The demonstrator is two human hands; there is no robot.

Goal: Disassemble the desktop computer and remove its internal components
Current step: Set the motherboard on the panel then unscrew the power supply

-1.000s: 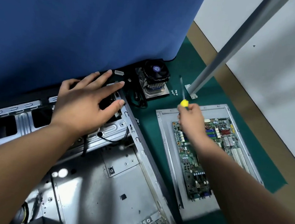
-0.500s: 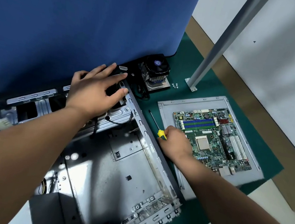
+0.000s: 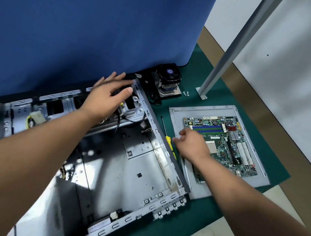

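Note:
The open grey computer case (image 3: 124,173) lies on a green mat, its floor bare. My left hand (image 3: 104,97) reaches to the case's far corner, fingers straight, over a black part and cables there. A yellow-handled screwdriver (image 3: 168,139) lies on the mat between the case and a grey side panel (image 3: 180,115). My right hand (image 3: 192,146) hovers just right of its handle, fingers loosely curled and holding nothing. The green motherboard (image 3: 234,141) rests on that panel, partly hidden by my right hand.
A CPU cooler with a black fan (image 3: 167,80) stands behind the case, with small loose screws (image 3: 186,93) beside it. A slanted metal post (image 3: 227,54) is bolted down at the back right. A blue partition (image 3: 84,21) closes off the far side. A white connector (image 3: 34,120) sits at the case's left.
My right hand brought the screwdriver down from near the cooler, laid it on the mat beside the case and let go. My left hand stayed at the far corner.

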